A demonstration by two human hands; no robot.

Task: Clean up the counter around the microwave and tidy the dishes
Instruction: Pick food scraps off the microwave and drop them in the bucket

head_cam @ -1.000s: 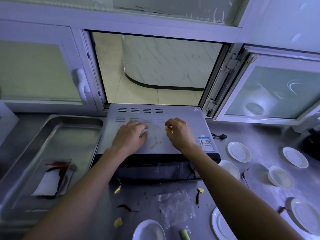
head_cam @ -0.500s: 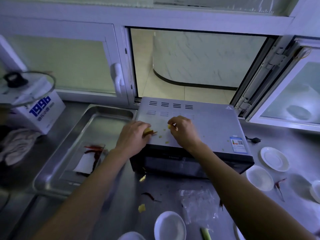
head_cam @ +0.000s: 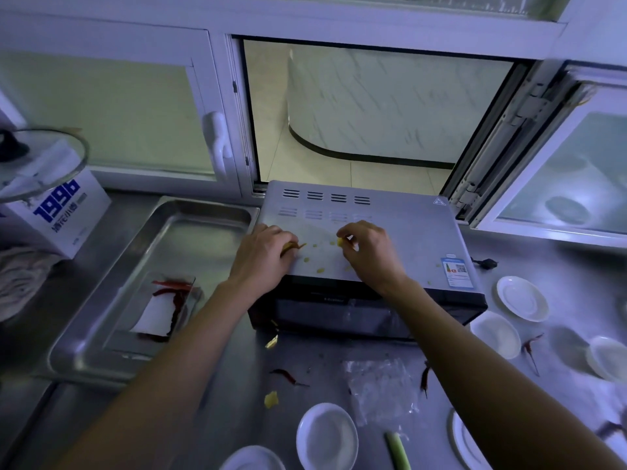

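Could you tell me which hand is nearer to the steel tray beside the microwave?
Left. The left hand rests on the microwave top near its left edge, just beside the steel tray; the right hand is farther right, mid-top.

Bare microwave top [head_cam: 407, 239] right of hands; window frame [head_cam: 475, 157] blocks behind.
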